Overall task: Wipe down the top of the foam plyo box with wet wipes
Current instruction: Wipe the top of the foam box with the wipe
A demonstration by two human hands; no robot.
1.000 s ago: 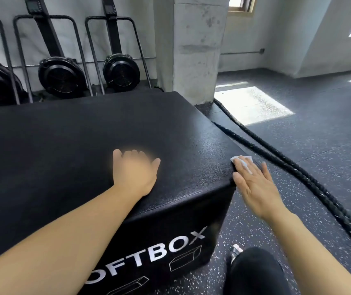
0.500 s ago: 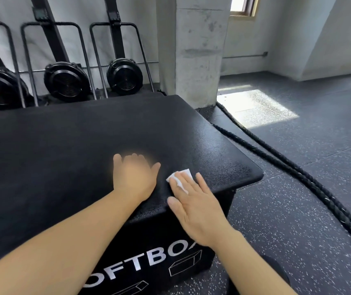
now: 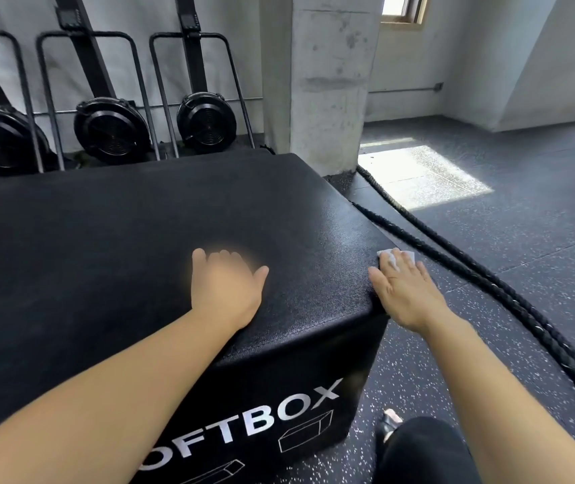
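Note:
The black foam plyo box [image 3: 111, 239] fills the left and middle of the head view, with white "SOFTBOX" lettering on its near side. My left hand [image 3: 225, 288] lies flat, palm down, on the box top near the front right corner. My right hand [image 3: 403, 291] presses a white wet wipe [image 3: 396, 256] with straight fingers against the box's right top edge. Most of the wipe is hidden under my fingers.
A thick black battle rope [image 3: 488, 284] runs along the speckled rubber floor right of the box. A concrete pillar [image 3: 328, 82] stands behind the far right corner. Several black fan machines [image 3: 111, 131] line the wall behind. My dark-clothed knee [image 3: 422, 452] shows at the bottom.
My right hand slid the wipe from the right edge in beside my left hand, then back out to the right edge. My left hand stayed in place.

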